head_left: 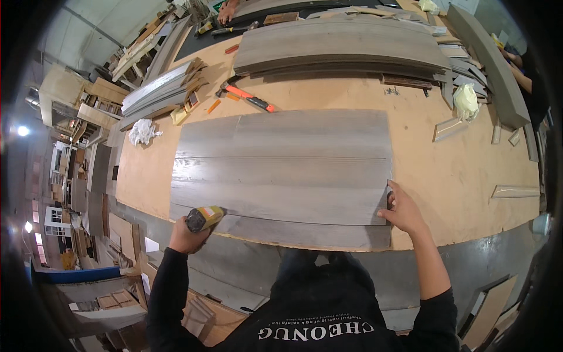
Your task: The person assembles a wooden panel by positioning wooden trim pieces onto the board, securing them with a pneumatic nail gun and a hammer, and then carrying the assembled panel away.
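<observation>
My left hand (186, 234) grips a yellow tool (204, 218) at the near edge of the grey panel (281, 170), which lies flat on the surface (457, 176). My right hand (402, 210) presses the panel's right edge, fingers loosely curled.

Head view, looking down on workbench (457, 176)

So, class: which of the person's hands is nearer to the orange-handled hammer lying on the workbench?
Left. The left hand, gripping a yellow tool, sits below the hammer; the right hand rests at the grey boards' right edge, farther off.
</observation>
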`<state>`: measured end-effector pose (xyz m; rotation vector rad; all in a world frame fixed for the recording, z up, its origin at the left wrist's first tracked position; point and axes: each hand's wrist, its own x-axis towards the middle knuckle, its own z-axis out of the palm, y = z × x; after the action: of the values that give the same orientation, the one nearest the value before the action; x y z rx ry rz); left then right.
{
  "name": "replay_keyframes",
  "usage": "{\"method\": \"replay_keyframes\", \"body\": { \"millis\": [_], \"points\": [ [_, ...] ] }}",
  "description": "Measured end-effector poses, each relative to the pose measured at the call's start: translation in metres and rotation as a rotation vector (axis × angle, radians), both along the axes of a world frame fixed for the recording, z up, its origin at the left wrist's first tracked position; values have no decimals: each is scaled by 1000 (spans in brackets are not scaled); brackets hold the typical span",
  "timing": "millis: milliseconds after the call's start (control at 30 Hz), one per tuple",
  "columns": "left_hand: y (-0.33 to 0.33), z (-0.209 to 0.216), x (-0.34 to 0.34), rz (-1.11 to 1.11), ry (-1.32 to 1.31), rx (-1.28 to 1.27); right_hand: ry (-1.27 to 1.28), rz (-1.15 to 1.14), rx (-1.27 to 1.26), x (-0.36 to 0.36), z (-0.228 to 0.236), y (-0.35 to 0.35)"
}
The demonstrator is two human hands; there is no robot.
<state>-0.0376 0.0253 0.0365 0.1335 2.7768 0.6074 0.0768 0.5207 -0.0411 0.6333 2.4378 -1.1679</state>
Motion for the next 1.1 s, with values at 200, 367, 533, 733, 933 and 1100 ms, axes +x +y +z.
{"method": "replay_keyframes", "body": {
  "millis": [200,367,533,733,933,1100],
  "points": [
    [18,-6,8,62,-219,171,13,72,18,-5,2,2],
    [26,4,8,21,-190,92,20,78,28,-3,-1,5],
    [31,6,6,28,-200,12,53,80,16,-1,0,9],
    [66,22,21,-225,-35,-126,44,134,-59,-3,-4,13],
    [125,22,30,-258,-94,126,66,130,-71,3,-9,21],
    [129,9,28,-324,-148,155,80,118,-145,1,-9,19]
  ]
}}
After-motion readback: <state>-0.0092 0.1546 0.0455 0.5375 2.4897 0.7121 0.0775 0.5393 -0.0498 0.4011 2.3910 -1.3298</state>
